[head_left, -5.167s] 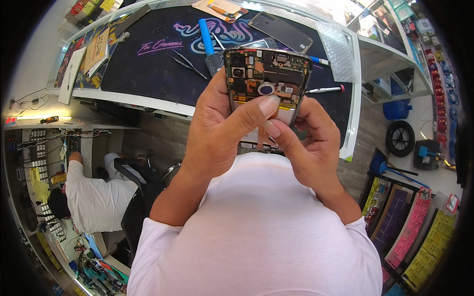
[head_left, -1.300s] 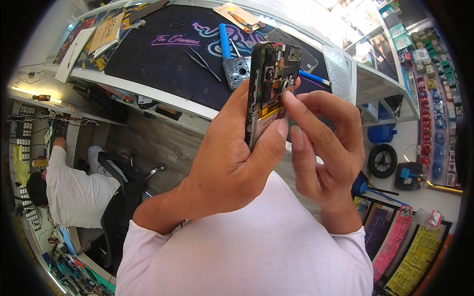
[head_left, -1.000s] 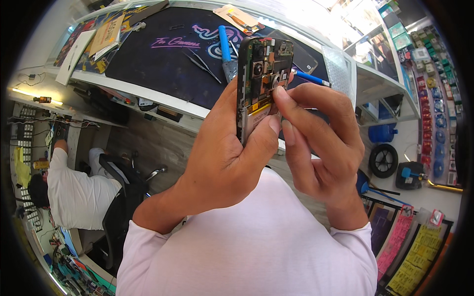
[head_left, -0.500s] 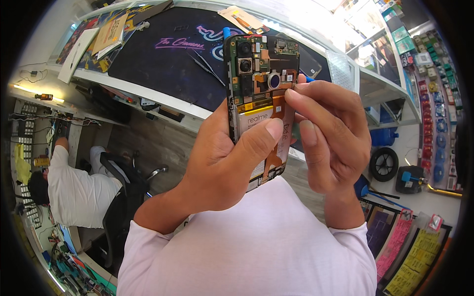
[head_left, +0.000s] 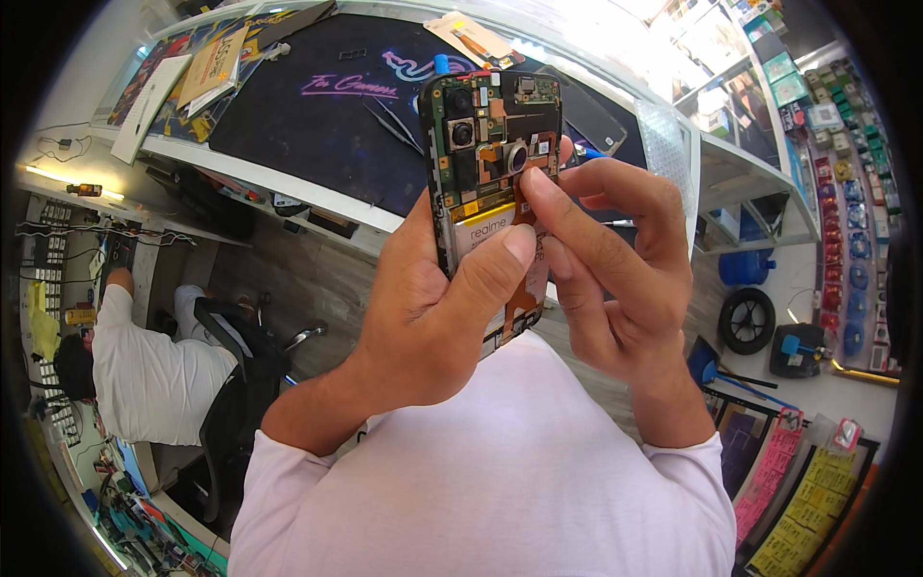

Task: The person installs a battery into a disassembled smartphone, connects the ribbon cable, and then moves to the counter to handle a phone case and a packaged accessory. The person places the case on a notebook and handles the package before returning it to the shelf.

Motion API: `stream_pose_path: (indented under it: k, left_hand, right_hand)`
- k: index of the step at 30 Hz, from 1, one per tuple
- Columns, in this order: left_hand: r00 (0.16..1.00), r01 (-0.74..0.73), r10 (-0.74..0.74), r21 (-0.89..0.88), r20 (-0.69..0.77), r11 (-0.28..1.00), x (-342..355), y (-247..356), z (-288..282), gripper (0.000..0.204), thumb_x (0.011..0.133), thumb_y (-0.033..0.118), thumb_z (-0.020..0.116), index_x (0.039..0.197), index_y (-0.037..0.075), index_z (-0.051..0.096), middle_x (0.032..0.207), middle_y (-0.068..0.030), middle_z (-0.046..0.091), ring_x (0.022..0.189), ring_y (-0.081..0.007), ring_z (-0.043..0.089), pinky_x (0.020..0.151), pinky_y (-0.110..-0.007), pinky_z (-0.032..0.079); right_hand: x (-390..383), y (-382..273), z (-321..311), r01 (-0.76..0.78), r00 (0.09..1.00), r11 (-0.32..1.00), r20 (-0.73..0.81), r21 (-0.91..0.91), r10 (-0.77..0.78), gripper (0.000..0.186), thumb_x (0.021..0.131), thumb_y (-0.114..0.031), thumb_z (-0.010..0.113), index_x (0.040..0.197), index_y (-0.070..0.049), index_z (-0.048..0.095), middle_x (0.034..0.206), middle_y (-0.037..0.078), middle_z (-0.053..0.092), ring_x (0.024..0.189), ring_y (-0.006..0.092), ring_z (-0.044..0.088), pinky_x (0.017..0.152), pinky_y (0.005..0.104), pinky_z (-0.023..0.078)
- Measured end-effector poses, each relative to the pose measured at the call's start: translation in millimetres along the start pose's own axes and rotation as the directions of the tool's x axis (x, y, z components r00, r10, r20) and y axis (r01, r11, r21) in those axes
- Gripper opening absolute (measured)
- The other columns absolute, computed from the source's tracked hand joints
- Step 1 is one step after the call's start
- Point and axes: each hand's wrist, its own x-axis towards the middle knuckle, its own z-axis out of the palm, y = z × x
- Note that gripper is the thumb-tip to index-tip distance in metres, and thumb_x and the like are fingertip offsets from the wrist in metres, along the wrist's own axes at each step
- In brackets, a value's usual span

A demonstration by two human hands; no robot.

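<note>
An opened smartphone (head_left: 492, 188) is held up off the desk (head_left: 317, 202), its circuit side facing the wearer. It is clasped firmly by the left grip (head_left: 423, 313), closed round its left edge, with the thumb laid across the pale battery (head_left: 476, 231). The right grip (head_left: 620, 264) is half curled, thumb and forefinger parted, with nothing seen between them. A round module (head_left: 518, 158) is met near its lower edge by the forefinger tip; whether it is pressed or merely touched cannot be told.

The module could be shifted or scratched by a sideways push, and the orange flex cable (head_left: 527, 293) could be creased by a snagged nail. The battery could be strained by too hard a thumb; the phone could be dropped if the left clasp were loosened.

Beyond, tweezers (head_left: 396, 127) and a dark back cover (head_left: 593, 111) are laid on the black mat (head_left: 279, 125), near bubble wrap (head_left: 663, 135).
</note>
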Motion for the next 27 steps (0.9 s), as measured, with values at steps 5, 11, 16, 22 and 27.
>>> stream_pose_path:
  k: [5, 11, 16, 22, 27]
  left_hand:
    - [0.999, 0.034, -0.037, -0.099, -0.03, 0.994, -4.3, 3.3, 2.1, 0.042, 0.108, 0.016, 0.057, 0.146, -0.001, 0.052, 0.123, -0.0085, 0.068, 0.104, -0.011, 0.067, 0.089, -0.03, 0.057]
    - [0.998, 0.052, -0.048, -0.106, 0.036, 0.993, -1.9, 5.6, -10.4, 0.042, 0.107, 0.015, 0.058, 0.146, -0.001, 0.053, 0.132, -0.011, 0.067, 0.115, -0.0155, 0.066, 0.096, -0.033, 0.056]
    - [0.995, 0.094, -0.097, -0.126, -0.023, 0.988, 9.2, 4.6, -18.1, 0.046, 0.105, 0.016, 0.057, 0.147, -0.002, 0.052, 0.144, -0.0148, 0.062, 0.124, -0.0227, 0.066, 0.101, -0.036, 0.057]
    - [0.991, -0.135, 0.132, -0.213, -0.028, 0.968, 26.2, 5.3, -28.6, 0.058, 0.101, 0.022, 0.05, 0.153, -0.004, 0.046, 0.152, -0.025, 0.055, 0.12, -0.0281, 0.071, 0.097, -0.038, 0.061]
    - [0.989, -0.147, 0.149, -0.137, 0.005, 0.98, 24.5, 2.8, -47.7, 0.059, 0.103, 0.029, 0.055, 0.153, -0.001, 0.046, 0.152, -0.0249, 0.055, 0.118, -0.0232, 0.071, 0.095, -0.034, 0.062]
  right_hand:
    - [1.2, 2.2, -1.9, -0.117, 0.99, 0.934, -0.038, 0.337, 0.137, 0.034, 0.102, -0.019, 0.064, 0.128, 0.001, 0.075, 0.119, 0.015, 0.062, 0.104, 0.0201, 0.063, 0.1, 0.0354, 0.053]
    - [5.4, 1.9, -0.9, -0.049, 0.999, 0.984, 0.008, 0.171, 0.048, 0.037, 0.103, -0.024, 0.065, 0.128, 0.001, 0.075, 0.118, 0.013, 0.061, 0.101, 0.0177, 0.06, 0.102, 0.0359, 0.051]
    - [7.7, 3.6, 12.5, -0.166, 0.986, 0.952, 0.036, 0.255, 0.162, 0.044, 0.103, -0.027, 0.067, 0.137, 0.002, 0.069, 0.119, 0.011, 0.064, 0.1, 0.016, 0.061, 0.099, 0.0336, 0.051]
    - [-2.4, -6.5, 28.9, -0.477, 0.806, 0.237, 0.314, 0.846, 0.501, 0.042, 0.104, -0.015, 0.07, 0.14, 0.003, 0.059, 0.122, 0.01, 0.07, 0.11, 0.0137, 0.066, 0.096, 0.0294, 0.053]
    - [-1.3, -14.1, 50.0, -0.626, 0.686, 0.023, 0.537, 0.779, 0.491, 0.032, 0.099, -0.019, 0.078, 0.122, 0.001, 0.068, 0.103, 0.005, 0.073, 0.091, 0.0073, 0.067, 0.077, 0.0229, 0.055]
